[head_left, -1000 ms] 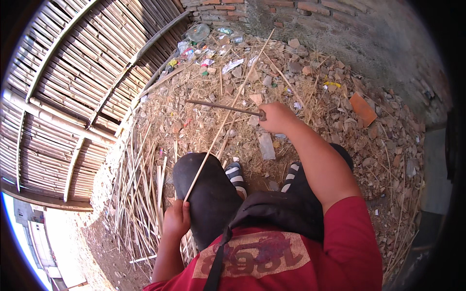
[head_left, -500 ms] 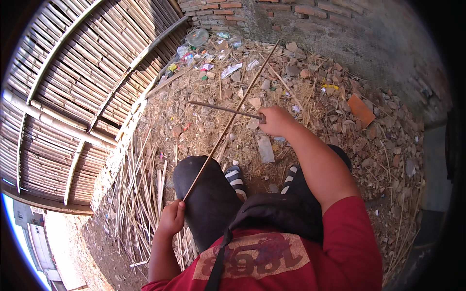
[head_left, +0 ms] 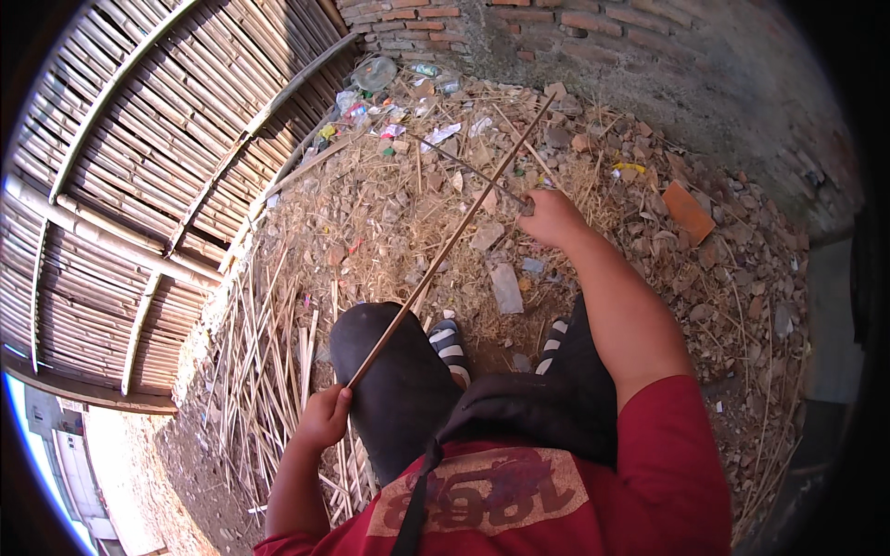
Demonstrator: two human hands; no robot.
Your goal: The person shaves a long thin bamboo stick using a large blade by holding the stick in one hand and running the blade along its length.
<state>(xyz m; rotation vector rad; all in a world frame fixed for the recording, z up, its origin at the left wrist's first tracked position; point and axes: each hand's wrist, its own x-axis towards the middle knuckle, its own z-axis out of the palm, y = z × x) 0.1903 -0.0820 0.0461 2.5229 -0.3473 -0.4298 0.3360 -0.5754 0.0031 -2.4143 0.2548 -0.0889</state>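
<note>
My left hand (head_left: 324, 417) is closed round the near end of a long, thin bamboo strip (head_left: 436, 259), beside my left knee. The strip slants away to the upper right, over the dark trouser leg and the littered ground. In my closed right hand (head_left: 553, 219) is the handle end of a slim, dark knife (head_left: 468, 167), seen nearly edge-on. Its blade points to the far left and crosses the strip in its far half, close to my right hand. Whether blade and strip touch there I cannot tell.
Split bamboo strips (head_left: 250, 371) lie in a heap at the left, by a bamboo-slat wall (head_left: 120, 167). A brick wall (head_left: 593, 46) closes off the far side. Rubble, straw and plastic litter cover the ground, with an orange tile piece (head_left: 689, 213) at the right.
My right hand and the knife have moved farther out and slightly right along the strip. The blade now slants more steeply. The strip's far tip has swung right; my left hand has barely moved.
</note>
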